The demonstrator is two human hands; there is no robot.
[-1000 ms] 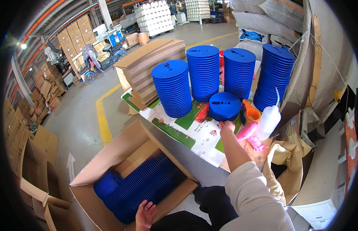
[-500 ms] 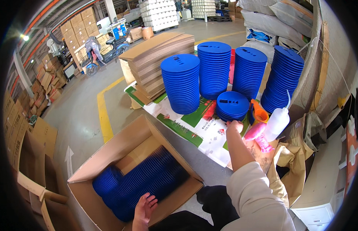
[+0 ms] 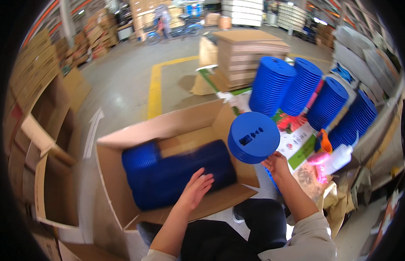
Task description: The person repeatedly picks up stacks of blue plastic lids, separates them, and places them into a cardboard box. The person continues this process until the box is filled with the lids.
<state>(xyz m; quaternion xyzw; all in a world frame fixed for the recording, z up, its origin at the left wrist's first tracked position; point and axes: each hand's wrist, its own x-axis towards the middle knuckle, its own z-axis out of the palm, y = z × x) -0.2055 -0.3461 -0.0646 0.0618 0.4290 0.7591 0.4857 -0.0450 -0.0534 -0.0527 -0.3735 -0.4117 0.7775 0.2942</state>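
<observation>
My right hand (image 3: pixel 278 168) grips a short stack of round blue plastic discs (image 3: pixel 253 137) by its lower right edge. The stack is held tilted beside the box's right end, its top disc showing small dark cut-outs. My left hand (image 3: pixel 197 188) hovers over the open cardboard box (image 3: pixel 167 124), fingers spread and holding nothing. Inside the box, long rows of blue discs (image 3: pixel 161 185) lie on their sides, with a shorter row (image 3: pixel 141 155) at the far left. On the table beyond, several tall stacks of blue discs (image 3: pixel 272 87) stand side by side.
Flat cardboard sheets (image 3: pixel 250 65) are piled at the table's far end. A white squeeze bottle (image 3: pixel 339 159), an orange object (image 3: pixel 325 142) and a pink item (image 3: pixel 318 158) lie at its near right. Open cartons (image 3: pixel 59 187) stand at left; a yellow line (image 3: pixel 155 93) marks the floor.
My right hand has lifted the short disc stack off the table and brought it left to the box. My left hand stays over the box. The view has swung right.
</observation>
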